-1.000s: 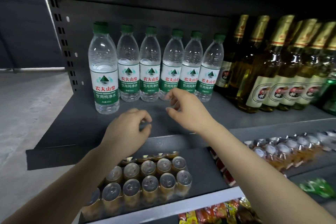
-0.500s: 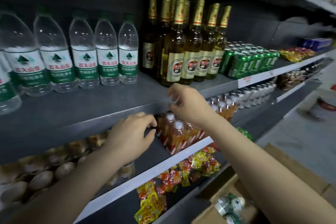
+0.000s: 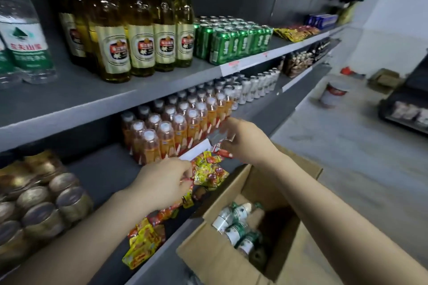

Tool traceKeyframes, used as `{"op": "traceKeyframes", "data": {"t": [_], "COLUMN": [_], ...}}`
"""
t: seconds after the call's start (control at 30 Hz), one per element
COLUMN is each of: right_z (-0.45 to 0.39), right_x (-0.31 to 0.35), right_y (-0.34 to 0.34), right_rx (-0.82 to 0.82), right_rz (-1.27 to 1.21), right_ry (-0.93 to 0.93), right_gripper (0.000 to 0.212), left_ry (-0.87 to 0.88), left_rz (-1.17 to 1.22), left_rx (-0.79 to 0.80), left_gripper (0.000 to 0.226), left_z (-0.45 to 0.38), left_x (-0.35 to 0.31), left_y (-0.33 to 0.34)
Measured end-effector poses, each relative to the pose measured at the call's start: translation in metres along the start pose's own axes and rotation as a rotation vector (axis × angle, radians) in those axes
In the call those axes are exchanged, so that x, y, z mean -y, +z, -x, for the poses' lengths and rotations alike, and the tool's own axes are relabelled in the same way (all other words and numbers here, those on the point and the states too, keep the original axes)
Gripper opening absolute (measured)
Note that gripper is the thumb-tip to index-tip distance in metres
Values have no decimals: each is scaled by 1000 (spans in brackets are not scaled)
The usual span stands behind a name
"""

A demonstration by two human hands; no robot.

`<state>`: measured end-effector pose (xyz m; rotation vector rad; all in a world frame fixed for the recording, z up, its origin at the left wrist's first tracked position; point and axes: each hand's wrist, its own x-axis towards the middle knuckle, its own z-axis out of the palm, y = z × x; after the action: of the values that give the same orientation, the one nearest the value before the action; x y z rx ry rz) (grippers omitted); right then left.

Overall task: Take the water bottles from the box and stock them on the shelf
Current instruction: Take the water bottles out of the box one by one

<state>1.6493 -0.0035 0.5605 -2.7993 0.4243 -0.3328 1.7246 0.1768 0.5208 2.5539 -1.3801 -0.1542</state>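
Observation:
An open cardboard box stands on the floor at the lower middle, with several green-capped water bottles lying inside. On the grey shelf at the far left stand stocked water bottles with green labels. My left hand hovers in front of the snack packets, fingers loosely curled, holding nothing. Over the box's far flap is my right hand, fingers loosely bent and apart, empty too. Both hands are above the box, not touching any bottle.
Tall beer bottles and green cans fill the same shelf to the right. Orange drink bottles and gold-topped cans sit one shelf down, yellow-red snack packets below. A white bucket and another rack stand across the aisle.
The view has swung right and down from the water bottles to the box. Both hands have come off the shelf edge and lowered toward the box, still empty.

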Motion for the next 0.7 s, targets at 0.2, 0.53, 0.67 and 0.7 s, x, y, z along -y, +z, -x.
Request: {"op": "traceKeyframes", "data": {"t": [0.2, 0.53, 0.67, 0.7], "right_z": [25, 56, 67, 70], "right_x": [-54, -135, -162, -170], "right_y": [6, 55, 79, 87], "right_rx": [43, 167, 230, 244], "right_rz": [-4, -38, -26, -26], "right_ry": [105, 361, 451, 471], "right_gripper": [29, 22, 22, 22], "left_ry": [27, 77, 85, 88], "left_rz": [-17, -56, -92, -98], "left_rx": [167, 363, 459, 483], "left_gripper": [6, 16, 18, 17], "left_z": [-24, -52, -68, -72], "left_x": [-22, -36, -39, -40], "left_y": [36, 94, 122, 130]}}
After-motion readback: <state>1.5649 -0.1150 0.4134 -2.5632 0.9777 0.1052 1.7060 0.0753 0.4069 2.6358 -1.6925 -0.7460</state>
